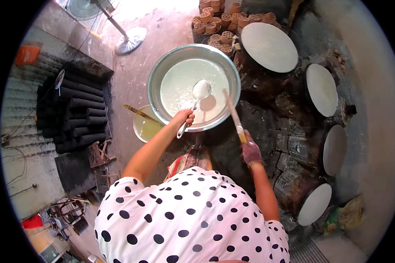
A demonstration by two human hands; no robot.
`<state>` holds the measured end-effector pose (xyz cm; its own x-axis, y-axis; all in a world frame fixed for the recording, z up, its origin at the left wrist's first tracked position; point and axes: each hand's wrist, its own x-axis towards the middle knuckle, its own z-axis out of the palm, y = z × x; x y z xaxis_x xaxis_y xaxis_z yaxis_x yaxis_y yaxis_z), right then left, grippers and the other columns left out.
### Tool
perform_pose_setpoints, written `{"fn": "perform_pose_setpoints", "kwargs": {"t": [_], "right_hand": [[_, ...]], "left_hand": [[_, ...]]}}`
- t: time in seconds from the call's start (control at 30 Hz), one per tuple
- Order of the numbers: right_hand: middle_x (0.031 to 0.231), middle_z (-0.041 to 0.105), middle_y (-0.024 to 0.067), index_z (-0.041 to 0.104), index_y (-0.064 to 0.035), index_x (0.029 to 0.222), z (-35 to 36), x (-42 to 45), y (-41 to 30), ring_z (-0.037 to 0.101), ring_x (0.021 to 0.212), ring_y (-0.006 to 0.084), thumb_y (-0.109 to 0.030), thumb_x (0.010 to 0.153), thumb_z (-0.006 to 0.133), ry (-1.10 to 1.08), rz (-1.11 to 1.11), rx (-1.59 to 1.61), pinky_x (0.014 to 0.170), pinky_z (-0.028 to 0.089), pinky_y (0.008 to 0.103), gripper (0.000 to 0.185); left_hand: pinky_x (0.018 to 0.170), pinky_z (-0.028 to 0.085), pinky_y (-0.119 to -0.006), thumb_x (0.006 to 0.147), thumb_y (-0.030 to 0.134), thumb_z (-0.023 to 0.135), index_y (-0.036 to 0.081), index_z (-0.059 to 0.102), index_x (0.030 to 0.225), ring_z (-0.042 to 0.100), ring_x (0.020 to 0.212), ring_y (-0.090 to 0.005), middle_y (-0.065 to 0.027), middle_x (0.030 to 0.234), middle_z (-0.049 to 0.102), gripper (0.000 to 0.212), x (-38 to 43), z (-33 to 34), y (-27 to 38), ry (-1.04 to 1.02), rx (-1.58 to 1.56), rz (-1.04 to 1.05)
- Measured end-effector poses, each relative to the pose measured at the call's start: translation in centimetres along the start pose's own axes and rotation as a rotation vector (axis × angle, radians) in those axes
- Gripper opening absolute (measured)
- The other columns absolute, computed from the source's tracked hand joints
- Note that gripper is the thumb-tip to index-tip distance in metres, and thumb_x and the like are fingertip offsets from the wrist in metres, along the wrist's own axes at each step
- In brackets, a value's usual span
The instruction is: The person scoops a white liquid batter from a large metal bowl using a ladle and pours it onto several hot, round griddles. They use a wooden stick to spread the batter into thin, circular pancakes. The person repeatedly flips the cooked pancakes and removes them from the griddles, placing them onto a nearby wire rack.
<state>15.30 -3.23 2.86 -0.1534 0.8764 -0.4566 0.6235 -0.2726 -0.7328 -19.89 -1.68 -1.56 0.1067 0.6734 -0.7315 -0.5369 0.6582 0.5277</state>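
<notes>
My left hand (185, 118) grips the handle of a metal ladle (201, 90), whose bowl is full of white liquid. The ladle is held above a wide metal basin (154, 98) that contains the same white, batter-like liquid (181, 88). A thin glove covers my right hand (251, 151), which is closed around a long flat wooden stick (234, 115) with a yellow lower part. The stick's far end overlaps the basin's right rim; whether they touch I cannot tell. Left of the basin stands a tub of yellowish liquid (146, 130), with a flat stick (141, 113) lying across it.
Several round griddles (269, 47) with pale surfaces curve along the right on dark brick stoves (289, 144). Spent honeycomb briquettes (214, 24) are piled beyond the basin. Black briquettes (85, 111) are stacked against the left wall. A standing fan (128, 39) is at the upper left.
</notes>
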Motion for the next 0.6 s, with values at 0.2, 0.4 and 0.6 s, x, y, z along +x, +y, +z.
{"fn": "perform_pose_setpoints", "kwargs": {"t": [0.2,0.4,0.6], "right_hand": [[0.116,0.06,0.0199,0.049,-0.0107,0.13,6.5,11.4,-9.4,0.057,0.107,0.0372,-0.026,0.095,0.039,-0.224,0.528,-0.403,0.092,0.046,0.0443,0.039],[0.115,0.061,0.0172,0.05,-0.0183,0.131,9.5,12.1,-5.0,0.059,0.105,0.0356,-0.02,0.092,0.044,-0.33,0.05,-0.65,0.09,0.048,0.0417,0.039],[0.11,0.064,0.0163,0.051,-0.0197,0.132,11.4,10.2,1.2,0.064,0.093,0.03,-0.02,0.087,0.052,-0.216,0.057,-0.236,0.082,0.05,0.0396,0.044]], "left_hand": [[0.042,0.04,-0.027,0.089,0.009,0.043,0.003,0.05,0.085,0.046,0.045,-0.0128,-0.0028,0.062,0.05,0.009,10.2,-9.5,0.7,0.136,0.292,-0.062],[0.043,0.042,-0.03,0.086,0.007,0.042,0.0,0.051,0.084,0.05,0.047,-0.0166,-0.0069,0.063,0.052,0.011,12.4,-10.5,-0.5,0.202,0.605,-0.04],[0.04,0.039,-0.027,0.089,0.009,0.042,0.004,0.05,0.095,0.044,0.044,-0.0104,-0.0011,0.062,0.049,0.011,12.7,-6.4,-2.1,0.156,0.244,-0.094]]}}
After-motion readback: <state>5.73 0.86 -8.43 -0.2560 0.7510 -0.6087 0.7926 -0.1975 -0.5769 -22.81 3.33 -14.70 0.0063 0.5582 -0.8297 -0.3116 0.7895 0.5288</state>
